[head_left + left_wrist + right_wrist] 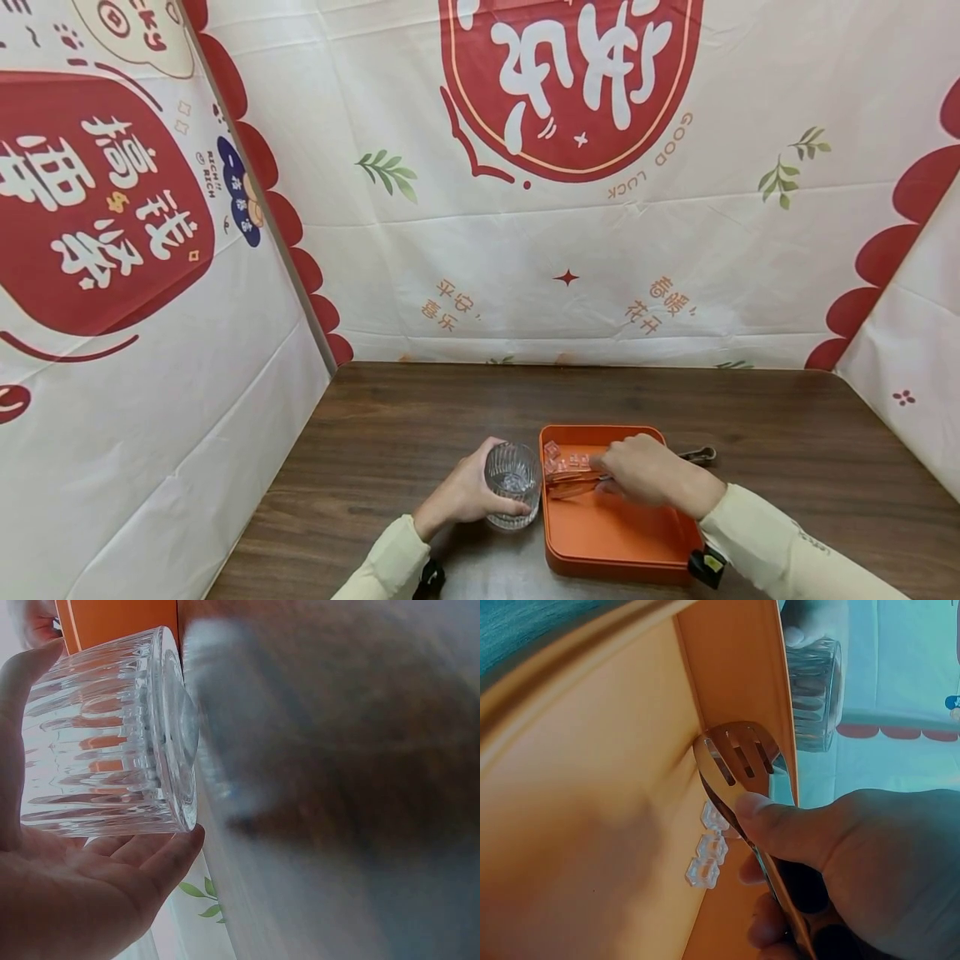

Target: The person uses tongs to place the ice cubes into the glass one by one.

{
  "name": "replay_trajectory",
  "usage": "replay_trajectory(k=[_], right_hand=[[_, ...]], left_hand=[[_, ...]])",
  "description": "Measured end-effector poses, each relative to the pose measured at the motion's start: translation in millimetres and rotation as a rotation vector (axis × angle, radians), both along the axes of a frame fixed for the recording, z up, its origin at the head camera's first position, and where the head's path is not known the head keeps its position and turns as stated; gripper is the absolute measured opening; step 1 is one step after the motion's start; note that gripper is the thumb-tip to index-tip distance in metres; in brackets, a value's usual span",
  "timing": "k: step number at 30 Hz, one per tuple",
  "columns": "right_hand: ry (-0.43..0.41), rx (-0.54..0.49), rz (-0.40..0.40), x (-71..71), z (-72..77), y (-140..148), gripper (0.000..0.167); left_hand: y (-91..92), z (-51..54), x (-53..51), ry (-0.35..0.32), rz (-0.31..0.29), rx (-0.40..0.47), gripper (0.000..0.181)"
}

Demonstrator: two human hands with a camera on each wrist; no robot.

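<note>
My left hand (468, 492) holds a clear ribbed glass (513, 479), thumb on one side and fingers on the other. The glass stands close to the left wall of an orange tray (615, 537). Several small clear cubes (577, 460) lie along the far left part of the tray. My right hand (645, 468) grips metal tongs (739, 754) whose slotted heads reach down by the tray's left wall. Beside the tongs, several clear cubes (711, 849) show in the right wrist view. Whether a cube sits between the tongs' heads I cannot tell.
The tray stands on a dark wooden table (420, 408). White printed cloth (525, 250) hangs behind the table and along both sides. The tongs' looped end (701, 455) sticks out past the tray's right rim.
</note>
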State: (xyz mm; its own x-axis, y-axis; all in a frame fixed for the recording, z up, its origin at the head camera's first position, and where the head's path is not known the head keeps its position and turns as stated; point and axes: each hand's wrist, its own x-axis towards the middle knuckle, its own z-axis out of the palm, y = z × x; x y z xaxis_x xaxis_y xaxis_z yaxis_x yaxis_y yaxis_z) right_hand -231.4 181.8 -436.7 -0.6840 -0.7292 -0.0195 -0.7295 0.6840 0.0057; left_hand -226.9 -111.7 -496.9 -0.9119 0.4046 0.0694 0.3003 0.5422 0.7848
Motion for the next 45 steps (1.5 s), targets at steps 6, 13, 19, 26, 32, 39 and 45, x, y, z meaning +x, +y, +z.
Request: replay_trajectory(k=[6, 13, 19, 26, 32, 39, 45], right_hand=[[0.012, -0.010, 0.018, 1.2, -2.1, 0.1, 0.021], [0.019, -0.008, 0.016, 2.4, -1.8, -0.4, 0.023], [0.022, -0.013, 0.019, 3.3, -2.1, -0.4, 0.025], [0.018, -0.042, 0.032, 3.3, -1.6, 1.8, 0.024], [0.015, -0.091, 0.046, 2.6, 1.9, 4.9, 0.025], [0.053, -0.111, 0.053, 3.7, 8.2, 12.8, 0.027], [0.036, -0.121, 0.035, 4.3, 14.0, 17.0, 0.028]], left_hand=[[-0.5, -2.3, 0.5, -0.007, 0.002, 0.000, 0.084], [-0.1, -1.6, 0.4, -0.013, 0.001, 0.012, 0.083], [-0.2, 0.4, 0.8, -0.008, 0.001, 0.009, 0.083], [-0.2, 0.6, 1.9, -0.010, 0.006, 0.001, 0.084], [-0.1, -0.3, 0.3, -0.002, 0.002, 0.004, 0.083], [0.1, -0.5, 0.4, -0.016, 0.002, 0.005, 0.084], [0.5, 0.4, 0.7, -0.021, -0.003, 0.007, 0.086]])
